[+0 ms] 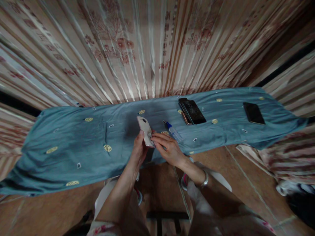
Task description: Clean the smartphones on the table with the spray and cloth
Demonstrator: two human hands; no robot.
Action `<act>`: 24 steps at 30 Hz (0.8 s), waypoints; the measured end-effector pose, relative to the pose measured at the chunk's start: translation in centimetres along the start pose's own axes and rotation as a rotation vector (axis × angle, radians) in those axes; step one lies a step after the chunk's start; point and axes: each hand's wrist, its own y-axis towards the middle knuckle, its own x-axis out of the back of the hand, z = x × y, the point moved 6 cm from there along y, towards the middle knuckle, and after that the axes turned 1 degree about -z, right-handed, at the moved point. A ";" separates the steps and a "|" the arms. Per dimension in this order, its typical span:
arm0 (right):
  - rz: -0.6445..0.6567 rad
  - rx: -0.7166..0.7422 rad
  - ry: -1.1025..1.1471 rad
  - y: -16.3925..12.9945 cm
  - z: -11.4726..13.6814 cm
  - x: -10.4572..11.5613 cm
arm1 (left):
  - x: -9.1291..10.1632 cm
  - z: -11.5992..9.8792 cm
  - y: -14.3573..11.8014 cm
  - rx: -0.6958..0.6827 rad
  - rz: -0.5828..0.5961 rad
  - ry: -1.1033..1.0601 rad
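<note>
A white smartphone is tilted up above the cloth, its back with a dark round camera facing me. My left hand is closed around its lower left side, thumb along the edge. The bunched fingers of my right hand press on the lower part of the phone's back. Something small and greyish seems to be under those fingertips, too hidden to name. Just beyond my right hand lies a clear bottle with a blue cap.
A blue patterned cloth covers the long narrow table. Several dark phones lie stacked right of centre, with another dark phone farther right. Striped curtains hang behind the table. Below is a tiled floor.
</note>
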 end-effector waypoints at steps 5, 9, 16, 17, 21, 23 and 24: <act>-0.022 0.025 -0.061 0.4 0.1 0.1 | -0.8 1.0 -0.6 -0.016 0.012 0.063; -0.034 0.013 -0.098 0.9 -0.6 0.4 | -1.6 1.5 -1.2 0.002 0.049 0.111; -0.068 -0.045 -0.119 1.7 -3.2 1.4 | -2.0 2.6 -1.8 0.103 0.114 0.151; -0.069 -0.059 -0.118 1.7 -3.6 1.5 | -2.0 2.6 -1.9 0.108 0.120 0.146; -0.051 -0.115 -0.118 1.6 -4.8 1.2 | -2.1 2.0 -2.0 0.097 0.114 0.131; -0.032 -0.127 -0.120 1.4 -4.9 0.9 | -2.1 1.6 -2.0 0.088 0.108 0.127; -0.021 -0.128 -0.122 1.4 -4.8 0.7 | -2.0 1.4 -1.9 0.084 0.106 0.123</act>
